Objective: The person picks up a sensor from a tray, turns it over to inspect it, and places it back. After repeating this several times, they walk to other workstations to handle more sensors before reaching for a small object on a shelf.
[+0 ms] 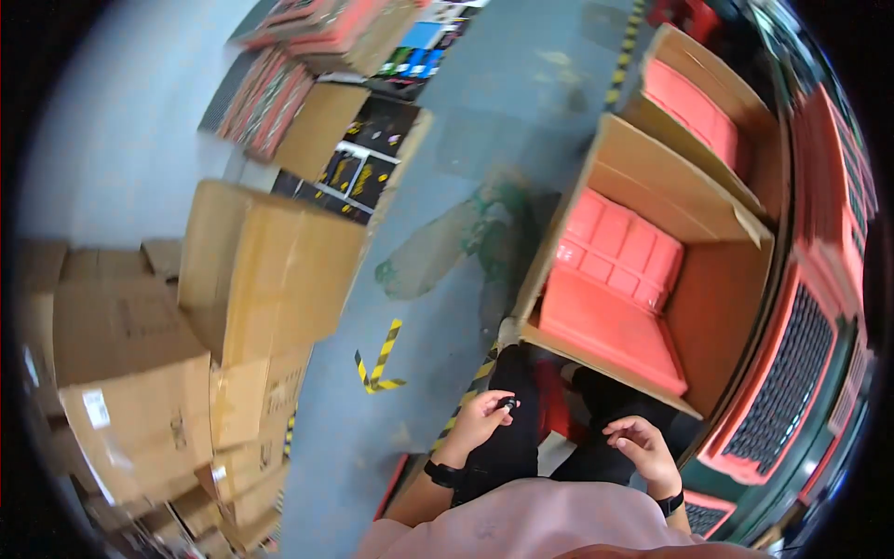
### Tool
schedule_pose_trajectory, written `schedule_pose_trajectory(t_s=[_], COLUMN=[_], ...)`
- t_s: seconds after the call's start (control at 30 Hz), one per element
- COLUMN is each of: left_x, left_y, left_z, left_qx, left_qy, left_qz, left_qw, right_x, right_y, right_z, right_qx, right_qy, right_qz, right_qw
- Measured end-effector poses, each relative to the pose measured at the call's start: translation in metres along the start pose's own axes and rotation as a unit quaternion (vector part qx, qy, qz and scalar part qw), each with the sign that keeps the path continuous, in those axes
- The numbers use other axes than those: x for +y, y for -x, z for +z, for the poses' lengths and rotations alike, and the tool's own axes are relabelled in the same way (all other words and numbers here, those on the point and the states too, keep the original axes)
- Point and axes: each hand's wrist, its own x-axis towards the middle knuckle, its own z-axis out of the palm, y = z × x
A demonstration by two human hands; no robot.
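My left hand [476,427] rests over my left thigh, its fingers closed on a small black object [507,403] with a light spot. The object is too small to name. Above my right thigh hangs my right hand [643,449], fingers loosely bent and apart, with nothing visible in it. Just beyond my hands stands an open cardboard box [722,307]. Inside it lie coral-pink trays or panels, a smooth one [605,326] in front and a ribbed one [619,247] behind. Neither hand touches the box.
Behind that box is a second open carton [708,61] with pink pieces. At right stand stacked pink-framed crates with dark mesh [782,373]. Brown cartons [140,373] pile up at left, with flattened stacks [265,102] farther back. A yellow-black tape arrow [377,377] marks the grey floor.
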Motion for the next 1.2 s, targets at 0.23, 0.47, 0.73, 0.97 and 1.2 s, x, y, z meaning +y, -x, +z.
schedule_pose_trajectory(t_s=[0.23, 0.47, 0.73, 0.97, 1.2], left_x=[0.1, 0.118, 0.126, 0.136, 0.105], left_y=[0.093, 0.17, 0.252, 0.336, 0.423], left_z=[-0.085, -0.169, -0.216, -0.283, -0.299], left_qx=[0.071, 0.16, 0.285, 0.442, 0.612], left_qy=[0.008, 0.065, 0.095, 0.156, 0.269], left_qz=[0.025, 0.067, 0.112, 0.188, 0.204], left_qw=[0.997, 0.983, 0.947, 0.863, 0.715], right_x=[-0.088, -0.125, -0.133, -0.162, -0.117], right_y=[-0.007, -0.039, -0.095, -0.162, -0.212], right_z=[0.122, 0.246, 0.365, 0.492, 0.698], right_qx=[-0.058, -0.131, -0.249, -0.416, -0.548], right_qy=[0.086, 0.139, 0.264, 0.361, 0.444], right_qz=[0.015, 0.022, -0.002, -0.055, -0.072], right_qw=[0.995, 0.981, 0.932, 0.833, 0.705])
